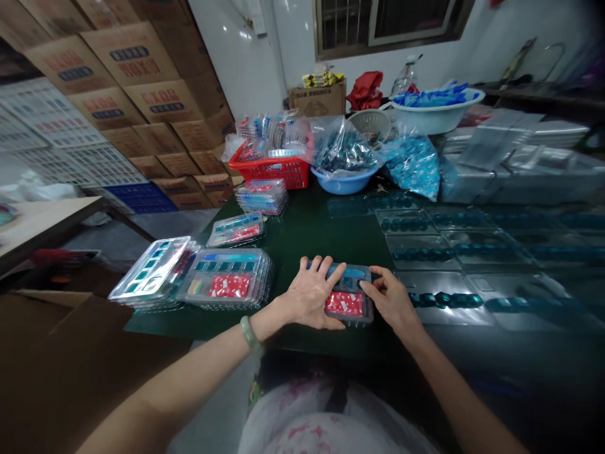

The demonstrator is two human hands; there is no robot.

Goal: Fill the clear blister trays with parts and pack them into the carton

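A clear plastic case lies on the green table in front of me. Inside are a red packet with white spots, a blue strip along the far side and dark square pieces. My left hand, with a pale green bangle on its wrist, rests across the case's left part with fingers spread. The thumb and fingers of my right hand close on the case's right edge at the far corner. Left of my hands stand stacks of similar filled cases, and another stack sits beside them.
Open clear trays with teal pieces cover the table's right side. At the back are a red basket, a blue basin, a bag of blue items and a white basin. Cartons are piled at left.
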